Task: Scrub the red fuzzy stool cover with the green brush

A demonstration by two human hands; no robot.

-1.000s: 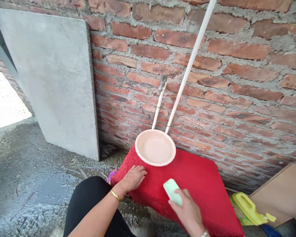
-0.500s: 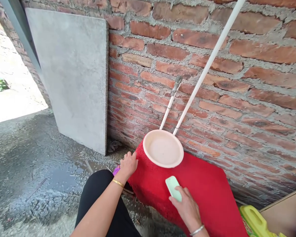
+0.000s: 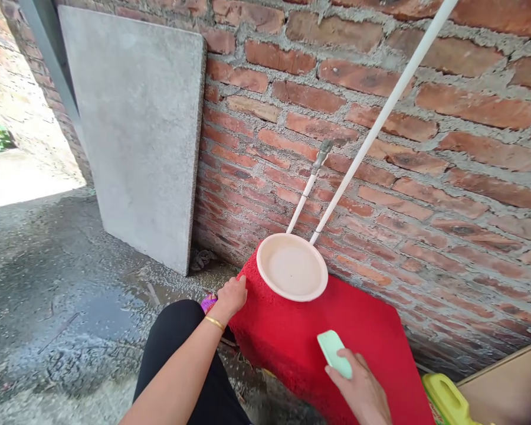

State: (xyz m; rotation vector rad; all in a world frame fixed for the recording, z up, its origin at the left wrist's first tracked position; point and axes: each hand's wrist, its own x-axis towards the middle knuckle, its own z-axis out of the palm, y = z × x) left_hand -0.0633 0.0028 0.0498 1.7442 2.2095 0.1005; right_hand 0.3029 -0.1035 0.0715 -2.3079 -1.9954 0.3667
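Observation:
A wet-looking red mat [image 3: 358, 330] lies spread over a raised surface against the wall. My left hand [image 3: 232, 295] is closed on the mat's left edge, its fingers curled over and partly hidden. In my right hand [image 3: 360, 386] is a pale green scrub brush [image 3: 335, 353], held between thumb and fingers over the mat's front right part. Any bristles are hidden underneath. A round, pale pink basin [image 3: 292, 268] rests on the mat's far left part, beyond both hands.
Behind the mat rises a brick wall [image 3: 425, 195] with a long white pipe [image 3: 380, 118] and a shorter pipe ending in a tap [image 3: 322, 154]. A grey slab [image 3: 137, 130] leans at left. A yellow jug [image 3: 449, 398] stands at lower right. The concrete floor [image 3: 110, 319] is wet.
My right hand has moved right and toward me with the scrub brush. My left hand's fingers, more spread before, have curled down over the mat's edge. The basin has stayed put.

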